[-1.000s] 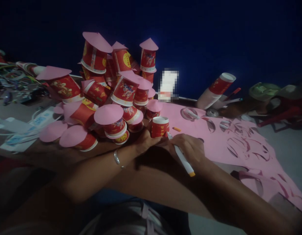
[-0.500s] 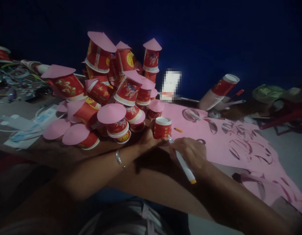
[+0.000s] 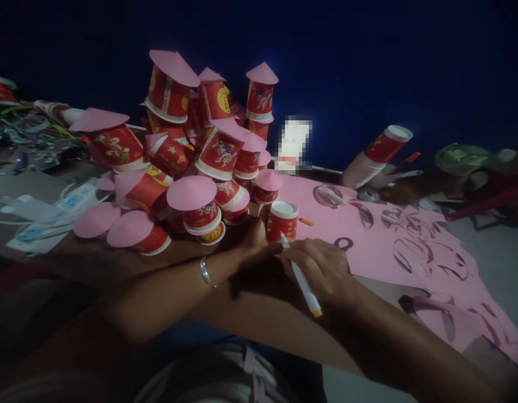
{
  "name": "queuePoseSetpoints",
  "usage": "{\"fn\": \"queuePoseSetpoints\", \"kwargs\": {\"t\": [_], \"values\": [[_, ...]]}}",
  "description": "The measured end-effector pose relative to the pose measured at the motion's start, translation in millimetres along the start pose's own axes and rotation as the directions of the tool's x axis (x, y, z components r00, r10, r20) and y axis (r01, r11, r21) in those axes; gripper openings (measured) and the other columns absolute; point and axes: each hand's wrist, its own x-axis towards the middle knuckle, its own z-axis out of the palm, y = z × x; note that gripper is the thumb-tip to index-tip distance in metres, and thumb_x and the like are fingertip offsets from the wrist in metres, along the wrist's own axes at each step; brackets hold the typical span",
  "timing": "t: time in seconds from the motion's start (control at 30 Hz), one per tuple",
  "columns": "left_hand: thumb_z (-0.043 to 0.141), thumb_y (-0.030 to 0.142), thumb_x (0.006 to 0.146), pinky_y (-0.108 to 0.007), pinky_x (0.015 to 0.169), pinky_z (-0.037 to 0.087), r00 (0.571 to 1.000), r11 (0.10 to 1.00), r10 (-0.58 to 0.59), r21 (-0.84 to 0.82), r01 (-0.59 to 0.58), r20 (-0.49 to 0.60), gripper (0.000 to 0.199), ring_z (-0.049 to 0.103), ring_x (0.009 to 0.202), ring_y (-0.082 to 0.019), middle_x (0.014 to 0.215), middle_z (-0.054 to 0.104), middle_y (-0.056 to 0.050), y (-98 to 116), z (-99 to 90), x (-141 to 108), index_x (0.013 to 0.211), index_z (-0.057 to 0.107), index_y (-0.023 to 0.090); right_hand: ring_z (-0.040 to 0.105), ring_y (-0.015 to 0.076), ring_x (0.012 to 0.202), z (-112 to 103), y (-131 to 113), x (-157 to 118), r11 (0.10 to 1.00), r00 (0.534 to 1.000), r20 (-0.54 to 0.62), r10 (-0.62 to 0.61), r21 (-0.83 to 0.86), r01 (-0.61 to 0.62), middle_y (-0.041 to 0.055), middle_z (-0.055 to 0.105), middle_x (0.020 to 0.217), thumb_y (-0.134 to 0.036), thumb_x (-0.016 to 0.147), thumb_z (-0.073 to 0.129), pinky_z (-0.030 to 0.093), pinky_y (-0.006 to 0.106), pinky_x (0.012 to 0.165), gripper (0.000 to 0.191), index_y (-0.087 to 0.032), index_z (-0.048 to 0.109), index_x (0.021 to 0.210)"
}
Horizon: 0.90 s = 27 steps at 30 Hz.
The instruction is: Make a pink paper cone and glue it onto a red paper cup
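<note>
A small red paper cup (image 3: pixel 283 224) with a white top and yellow markings stands near the table's front edge. My left hand (image 3: pixel 255 239) grips it low on its left side, the fingers partly hidden. In my right hand (image 3: pixel 320 268) is a white marker pen (image 3: pixel 303 282) with an orange end, held like a pencil. The pen's tip meets the lower front of the cup or lies just before it; I cannot tell which. An orange pen cap (image 3: pixel 306 222) rests on the pink paper to the right of the cup.
Left of the cup, red cups with pink cone tops (image 3: pixel 192 196) are piled up. Cut pink paper (image 3: pixel 368 252) covers the right side. Behind it leans a stack of cups (image 3: pixel 382 151). A power strip (image 3: pixel 74 201) and cables lie at left, a blurred bright phone-like rectangle (image 3: pixel 295 143) at back.
The cup has shifted slightly right. My right hand and the marker pen have moved a little left and down, bringing the tip across the cup's front.
</note>
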Motion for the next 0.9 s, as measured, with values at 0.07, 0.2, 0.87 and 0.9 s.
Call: {"fn": "queuePoseSetpoints", "kwargs": {"t": [0.07, 0.2, 0.87, 0.9], "values": [[0.096, 0.033, 0.057, -0.038, 0.079, 0.058, 1.000, 1.000, 0.000, 0.001, 0.000, -0.004, 0.057, 0.065, 0.085, -0.023, 0.086, 0.068, -0.001, 2, -0.3, 0, 0.097, 0.057, 0.023, 0.064, 0.0161, 0.066, 0, 1, 0, 1.000, 1.000, -0.030, 0.007, -0.013, -0.007, 0.0056, 0.073, 0.080, -0.006, 0.095, 0.068, 0.051, 0.029, 0.058, 0.011, -0.015, 0.063, 0.100], [0.095, 0.037, 0.060, -0.038, 0.077, 0.058, 0.998, 0.999, -0.048, 0.007, 0.048, 0.043, 0.052, 0.064, 0.081, -0.022, 0.082, 0.066, -0.001, 1, -1.5, 1, 0.090, 0.056, 0.022, 0.065, 0.0164, 0.067, 1, 1, -1, 1.000, 1.000, -0.029, 0.013, -0.018, -0.013, 0.0057, 0.073, 0.081, -0.007, 0.093, 0.071, 0.050, 0.029, 0.059, 0.012, -0.015, 0.064, 0.100], [0.096, 0.043, 0.057, -0.040, 0.082, 0.059, 0.999, 1.000, -0.020, -0.003, 0.020, 0.041, 0.061, 0.065, 0.083, -0.021, 0.089, 0.069, -0.001, 6, 2.0, 2, 0.099, 0.055, 0.023, 0.066, 0.0164, 0.065, 5, 0, -1, 0.999, 1.000, 0.005, 0.018, -0.037, -0.018, 0.0044, 0.073, 0.078, -0.007, 0.097, 0.067, 0.053, 0.029, 0.058, 0.012, -0.015, 0.061, 0.102], [0.096, 0.044, 0.058, -0.041, 0.084, 0.059, 0.999, 1.000, -0.023, -0.008, 0.023, 0.028, 0.064, 0.066, 0.087, -0.023, 0.093, 0.071, -0.003, 6, 2.0, 2, 0.102, 0.055, 0.023, 0.066, 0.0167, 0.065, 6, 1, -2, 0.999, 1.000, -0.006, 0.017, -0.041, -0.017, 0.0047, 0.073, 0.077, -0.006, 0.096, 0.068, 0.053, 0.029, 0.058, 0.013, -0.015, 0.061, 0.102]]}}
